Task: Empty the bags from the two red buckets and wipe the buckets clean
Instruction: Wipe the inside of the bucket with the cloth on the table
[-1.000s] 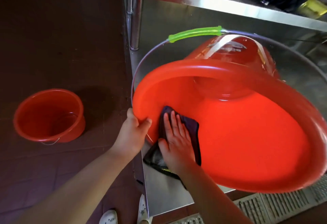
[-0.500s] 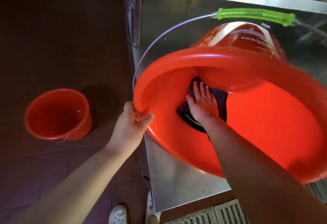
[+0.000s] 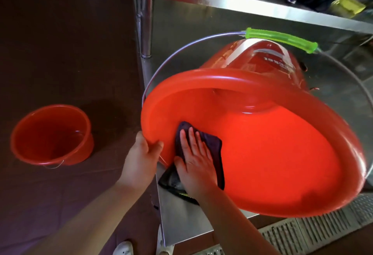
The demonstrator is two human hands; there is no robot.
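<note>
- The large red bucket (image 3: 272, 164) is tipped on its side on the steel counter (image 3: 181, 220), its mouth turned toward the viewer and its green-gripped wire handle (image 3: 280, 40) swung up behind it.
- A dark cloth (image 3: 212, 145) is pressed flat against the inner wall near the rim by the right hand (image 3: 196, 166), fingers straight and spread.
- The rim is gripped by the left hand (image 3: 142, 159), thumb curled inside the lip.
- For a good wipe, firm overlapping strokes are best carried from rim to base, with the bucket turned by the rim so no strip of wall is missed.
- The rim grip should be kept tight, since a bucket lying on its side is likely to roll.
- The small red bucket (image 3: 51, 134) stands upright on the dark floor (image 3: 60, 43), well apart to the left, with no bags seen in it.
</note>
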